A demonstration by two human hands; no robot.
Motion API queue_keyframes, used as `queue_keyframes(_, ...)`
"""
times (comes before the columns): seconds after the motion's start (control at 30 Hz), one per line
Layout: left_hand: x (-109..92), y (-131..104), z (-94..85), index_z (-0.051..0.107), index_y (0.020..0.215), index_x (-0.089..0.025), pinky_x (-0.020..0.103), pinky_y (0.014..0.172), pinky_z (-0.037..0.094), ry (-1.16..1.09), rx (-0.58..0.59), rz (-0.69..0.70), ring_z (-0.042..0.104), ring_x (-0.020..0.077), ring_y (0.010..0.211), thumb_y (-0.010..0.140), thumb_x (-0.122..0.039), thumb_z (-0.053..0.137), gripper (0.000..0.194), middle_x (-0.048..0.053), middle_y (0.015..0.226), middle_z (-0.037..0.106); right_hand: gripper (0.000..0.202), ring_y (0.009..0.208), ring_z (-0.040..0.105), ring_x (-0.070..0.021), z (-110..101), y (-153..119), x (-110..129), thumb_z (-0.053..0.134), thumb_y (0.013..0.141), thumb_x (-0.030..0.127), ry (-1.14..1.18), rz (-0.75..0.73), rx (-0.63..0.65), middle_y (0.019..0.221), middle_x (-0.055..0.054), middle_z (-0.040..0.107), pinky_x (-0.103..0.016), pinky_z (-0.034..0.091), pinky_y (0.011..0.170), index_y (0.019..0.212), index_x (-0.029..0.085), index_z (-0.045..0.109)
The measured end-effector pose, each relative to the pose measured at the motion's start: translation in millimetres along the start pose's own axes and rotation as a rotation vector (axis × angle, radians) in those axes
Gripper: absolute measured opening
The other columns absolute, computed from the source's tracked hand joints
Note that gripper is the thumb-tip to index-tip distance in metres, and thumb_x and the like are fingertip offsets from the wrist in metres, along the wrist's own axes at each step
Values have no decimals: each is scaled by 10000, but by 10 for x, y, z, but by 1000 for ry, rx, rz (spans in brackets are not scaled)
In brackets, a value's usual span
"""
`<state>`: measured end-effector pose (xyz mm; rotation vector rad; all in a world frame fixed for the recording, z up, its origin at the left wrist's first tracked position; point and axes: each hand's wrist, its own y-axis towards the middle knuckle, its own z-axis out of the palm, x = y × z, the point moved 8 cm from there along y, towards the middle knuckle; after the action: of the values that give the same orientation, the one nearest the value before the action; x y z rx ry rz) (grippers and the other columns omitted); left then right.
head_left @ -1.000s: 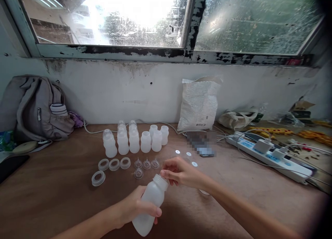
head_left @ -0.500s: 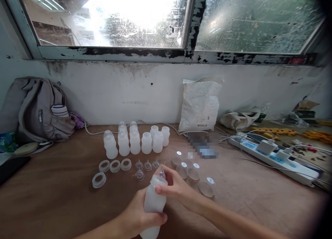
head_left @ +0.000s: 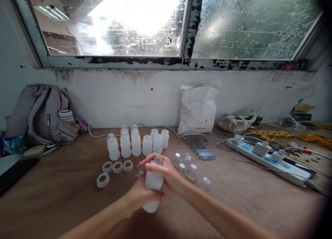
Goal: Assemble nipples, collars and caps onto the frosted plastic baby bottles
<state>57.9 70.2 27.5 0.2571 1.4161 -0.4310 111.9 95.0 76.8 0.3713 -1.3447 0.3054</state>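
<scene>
A frosted white baby bottle (head_left: 153,205) stands slightly tilted over the table, with my left hand (head_left: 141,194) wrapped around its lower body. My right hand (head_left: 160,171) closes around its neck, and a clear silicone nipple (head_left: 157,160) pokes up between the fingers. How the nipple sits in the neck is hidden by those fingers. Just beyond lie loose clear nipples (head_left: 140,167), partly covered by my right hand. To the left are several translucent collar rings (head_left: 103,180). Clear bottle caps (head_left: 191,175) with white round spots lie to the right, partly behind my right forearm.
Behind stand capped bottles (head_left: 126,145) and open bottles (head_left: 147,145). A white padded bag (head_left: 198,109) leans on the wall near a pixelated dark item (head_left: 202,147). A power strip (head_left: 269,161) with cables runs along the right. At left are a grey backpack (head_left: 38,114) and a dark flat object (head_left: 18,173).
My right hand has shifted from pinching the nipple's side to wrapping over the bottle's neck. The bottle has risen slightly in view and stands more upright. The camera view has tilted up a little.
</scene>
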Motion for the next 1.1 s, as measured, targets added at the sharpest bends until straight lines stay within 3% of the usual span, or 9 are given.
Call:
queue_keyframes(0.07,-24,-74,179,543,801,-160,232,532,412,-214,205,-123,539,117,558,607,-189,516,197,-22,661,560,258,853,582,-192,79,40,48,644,662,314,84,35,130,911,-56,658,-256,436,635,873,182,580)
queue_keyframes(0.13,-92,-119,251,541,787,-160,258,558,438,-234,269,-121,568,133,569,618,-204,471,189,-19,670,564,276,812,594,-193,105,52,70,631,664,308,86,59,162,840,-52,667,-260,439,613,904,184,573)
queue_keyframes(0.37,-217,50,-7,529,686,-144,223,495,389,222,-147,179,498,118,546,556,-116,565,138,-21,605,532,124,644,566,-147,-12,-6,170,606,669,264,-95,-193,-136,669,-12,613,-239,425,571,729,163,565)
queue_keyframes(0.57,-195,-63,-253,548,905,-159,264,617,401,429,-399,333,522,174,717,559,-181,663,365,3,756,576,304,765,558,-169,-59,-174,272,603,699,385,-597,-289,-108,829,-26,610,-260,423,648,919,177,579)
queue_keyframes(0.67,-137,-169,-270,544,852,-160,262,606,417,431,-365,349,539,161,690,600,-286,685,315,5,746,589,378,947,522,-198,-346,-344,392,575,727,430,-916,-287,-103,1040,-52,569,-283,412,752,1038,216,555)
queue_keyframes(0.8,-70,-278,-280,487,847,-167,251,579,439,359,-300,315,563,141,649,635,-377,683,358,4,749,579,267,916,531,-230,-1093,-613,320,621,674,347,-1357,36,-187,949,-69,558,-303,406,766,901,207,610)
queue_keyframes(0.9,8,-286,-278,428,926,-187,230,510,434,217,-224,225,571,123,567,651,-425,668,436,-21,725,542,268,802,563,-229,-1421,-800,196,677,577,197,-1387,153,-172,833,-57,587,-297,431,684,840,198,624)
queue_keyframes(1.0,45,-276,-246,429,941,-191,219,494,422,137,-145,165,571,124,566,684,-447,631,416,-20,725,533,200,744,569,-179,-1425,-843,125,612,653,181,-1340,125,-154,853,-45,596,-275,446,664,852,195,607)
queue_keyframes(1.1,25,-271,-206,500,923,-168,225,550,429,155,-65,148,569,148,679,716,-425,598,345,4,761,548,263,696,568,-141,-1205,-750,230,552,755,311,-1031,-82,-173,913,-48,584,-261,460,629,988,188,549)
